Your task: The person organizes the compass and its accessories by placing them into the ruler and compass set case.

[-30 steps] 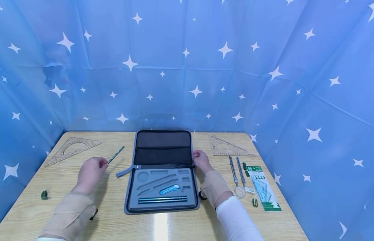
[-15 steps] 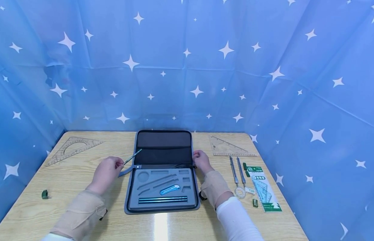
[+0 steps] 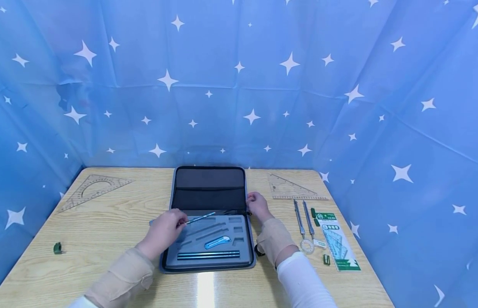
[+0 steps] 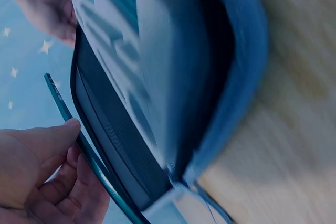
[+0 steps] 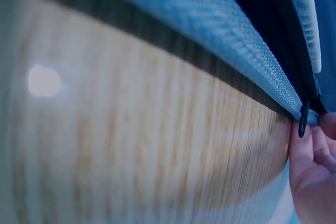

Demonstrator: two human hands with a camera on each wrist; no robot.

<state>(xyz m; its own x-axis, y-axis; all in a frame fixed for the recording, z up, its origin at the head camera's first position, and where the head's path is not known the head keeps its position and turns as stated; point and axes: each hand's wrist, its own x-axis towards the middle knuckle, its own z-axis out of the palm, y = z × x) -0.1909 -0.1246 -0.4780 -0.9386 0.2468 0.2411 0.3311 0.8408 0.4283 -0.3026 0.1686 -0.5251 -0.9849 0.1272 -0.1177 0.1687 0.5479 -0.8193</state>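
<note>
At the lower centre of the head view, the left hand (image 3: 163,231) pinches a slender teal-and-black pencil (image 3: 200,218) between thumb and fingers, the pencil slanting above the upper part of the grey moulded tray (image 3: 244,251) of an open blue-grey fabric zip case (image 3: 209,177). The right hand (image 3: 259,206), right of centre, grips the case's right edge near the hinge, beside a black zip pull (image 5: 304,119). Within the tray lie a light-blue utility knife (image 3: 217,242) and, below it, striped dark pencils (image 3: 208,257). Transparent set squares (image 3: 75,199) occupy the table's upper left and upper right; two metal compasses (image 3: 299,218) lie at right.
</note>
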